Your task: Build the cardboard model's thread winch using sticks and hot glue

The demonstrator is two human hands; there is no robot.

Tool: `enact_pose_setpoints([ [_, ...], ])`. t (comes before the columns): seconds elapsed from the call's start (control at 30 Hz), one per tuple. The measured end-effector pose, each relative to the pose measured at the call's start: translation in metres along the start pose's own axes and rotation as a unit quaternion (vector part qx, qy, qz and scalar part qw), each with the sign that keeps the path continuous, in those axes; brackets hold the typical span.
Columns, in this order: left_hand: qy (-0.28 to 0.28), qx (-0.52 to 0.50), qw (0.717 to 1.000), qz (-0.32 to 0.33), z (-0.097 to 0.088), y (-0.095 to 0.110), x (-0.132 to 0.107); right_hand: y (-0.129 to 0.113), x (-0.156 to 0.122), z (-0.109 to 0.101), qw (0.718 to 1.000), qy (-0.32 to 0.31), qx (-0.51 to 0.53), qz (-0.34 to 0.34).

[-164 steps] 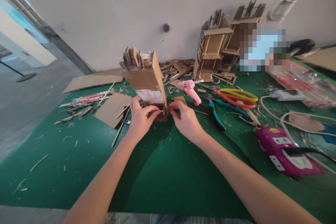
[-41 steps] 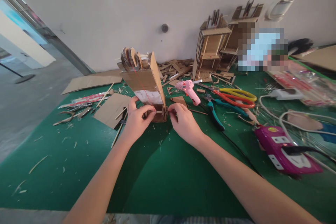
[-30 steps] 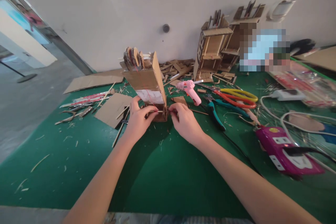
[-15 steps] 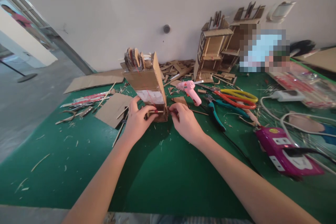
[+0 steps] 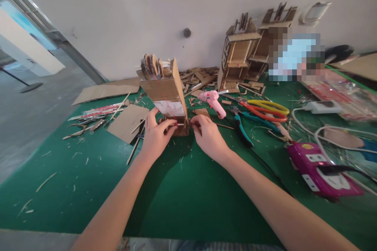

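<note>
A tall cardboard model (image 5: 165,90) stands on the green table mat (image 5: 182,188), with cardboard wheels on its top and a red thread running down its front. My left hand (image 5: 156,135) is closed in a pinch at the model's lower left, fingertips on a thin stick at its base. My right hand (image 5: 207,135) is pinched at the lower right corner, on the other end of that stick or the thread; I cannot make out which.
A pink glue gun (image 5: 213,102), orange-and-yellow scissors (image 5: 266,110) and teal pliers (image 5: 243,127) lie right of the model. A purple power strip (image 5: 321,170) with cables sits at the right. Cardboard sheets (image 5: 128,121), sticks and scraps lie left and behind. More cardboard models (image 5: 238,57) lean against the wall.
Both hands stay pinched at the model's base with only small finger shifts. The view has shifted slightly.
</note>
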State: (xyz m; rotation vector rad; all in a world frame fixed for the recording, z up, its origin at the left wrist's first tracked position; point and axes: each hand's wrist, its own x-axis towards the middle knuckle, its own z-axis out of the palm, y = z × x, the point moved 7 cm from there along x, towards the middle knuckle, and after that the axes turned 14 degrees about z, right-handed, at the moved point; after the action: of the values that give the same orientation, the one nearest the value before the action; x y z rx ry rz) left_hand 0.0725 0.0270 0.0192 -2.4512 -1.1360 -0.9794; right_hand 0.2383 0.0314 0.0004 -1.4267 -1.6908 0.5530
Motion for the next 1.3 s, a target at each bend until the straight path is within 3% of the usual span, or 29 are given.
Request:
enact_pose_setpoints([
  [0.27,0.027,-0.006,1.000,0.006,0.000,0.002,0.002,0.002,0.001,-0.001,1.000,0.006,-0.001,0.003],
  [0.67,0.007,0.042,0.999,0.006,-0.001,0.011,0.004,0.002,0.003,-0.003,1.000,0.019,0.003,0.003],
  [1.3,0.000,-0.005,1.000,-0.018,-0.002,0.009,0.007,0.006,0.003,-0.002,0.998,0.035,0.043,0.018],
])
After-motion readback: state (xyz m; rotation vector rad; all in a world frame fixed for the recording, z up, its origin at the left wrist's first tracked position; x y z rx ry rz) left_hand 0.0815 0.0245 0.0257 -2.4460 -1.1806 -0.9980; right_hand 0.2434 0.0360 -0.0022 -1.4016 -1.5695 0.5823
